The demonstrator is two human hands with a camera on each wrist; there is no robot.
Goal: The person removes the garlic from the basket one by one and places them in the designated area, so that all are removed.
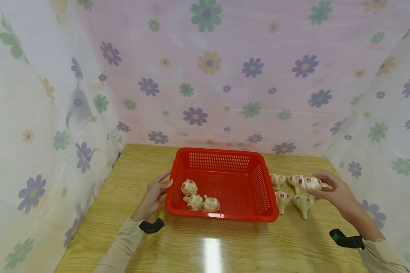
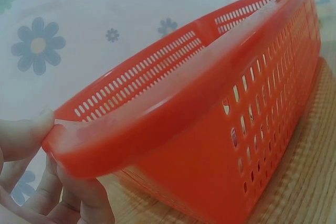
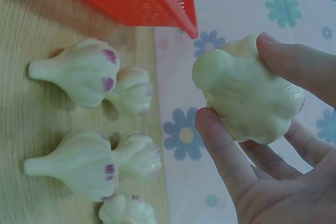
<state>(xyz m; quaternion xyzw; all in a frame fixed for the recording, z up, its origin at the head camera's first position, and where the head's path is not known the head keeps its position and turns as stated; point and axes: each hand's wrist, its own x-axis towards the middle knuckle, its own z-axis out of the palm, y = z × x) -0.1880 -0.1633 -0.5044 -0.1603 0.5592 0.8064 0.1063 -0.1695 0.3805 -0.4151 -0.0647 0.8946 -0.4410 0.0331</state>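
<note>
Right hand (image 1: 339, 191) with its fingers and thumb curved around a garlic bulb (image 1: 310, 183), parted only by the bulb's width; the palm lies to the bulb's right in the head view, and the bulb sits at the fingertips. In the right wrist view, the held bulb is lifted apart from the others, its blunt stem end turned toward the camera. Five loose garlic bulbs (image 3: 76, 163) lie on the wood-grain table (image 1: 177, 250), close to the right hand and between it and the red plastic basket (image 1: 232, 185); the nearer ones point their stems toward the person. Left hand (image 1: 153, 197) pinches the basket's left rim, thumb above and fingers curled beneath, as the left wrist view shows. Three further garlic bulbs (image 1: 194, 202) rest inside the basket, gathered in its near left corner, on the left hand's side and well apart from the right hand. Flower-patterned cloth (image 1: 225, 98) hangs behind the table and along both sides.
</note>
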